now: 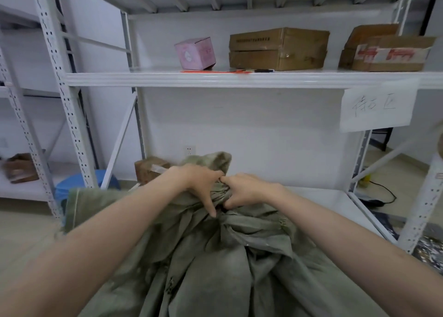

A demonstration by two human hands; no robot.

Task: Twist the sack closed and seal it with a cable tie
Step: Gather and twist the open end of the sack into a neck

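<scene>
White metal shelving (215, 80) fills the view, with cardboard boxes (278, 49) and a pink box (195, 53) on its middle shelf. Low in the foreground, right in front of the person, sits the sack (215, 256). It is a big, dull olive-green bag, grubby and deeply creased. Its cloth is drawn in folds to a bunched neck, and a loose flap of the mouth sticks up behind the hands. Both hands are closed on that neck: the left hand (199, 185) and the right hand (249, 189) sit side by side, fingers curled into the gathered cloth. No tie is round the neck yet.

Smallest of all, thin orange strips (211, 72) lie along the front edge of the middle shelf. They may be the cable ties, though I cannot be sure. The likely trouble is that fetching one means letting go with one hand, and bulky cloth held single-handed could spring back and unwind. The flap could also slip out of the bundle and leave a gap.
</scene>
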